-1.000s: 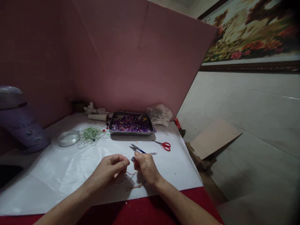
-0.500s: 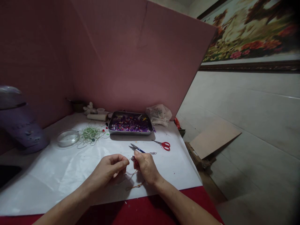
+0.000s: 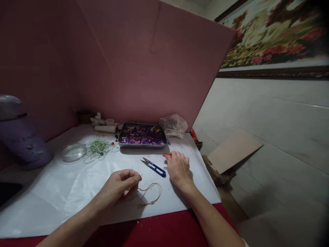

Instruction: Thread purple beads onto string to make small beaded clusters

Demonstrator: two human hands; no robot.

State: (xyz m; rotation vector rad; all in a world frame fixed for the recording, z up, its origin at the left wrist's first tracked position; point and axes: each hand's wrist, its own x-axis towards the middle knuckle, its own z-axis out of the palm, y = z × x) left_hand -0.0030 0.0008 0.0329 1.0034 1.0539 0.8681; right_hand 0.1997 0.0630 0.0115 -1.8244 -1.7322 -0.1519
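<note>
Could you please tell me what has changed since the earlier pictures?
The right hand has moved right and forward, away from the left hand, over where the red scissors lay. A red part shows at its fingers; whether the small thing held earlier or the scissors, I cannot tell. The blue snips and cord loop are now uncovered. The left hand still pinches the cord's end, and the bead tray stayed put.

The right hand (image 3: 178,168) has moved rightward, baring more of the blue snips (image 3: 153,168) and tan cord (image 3: 152,202).
</note>
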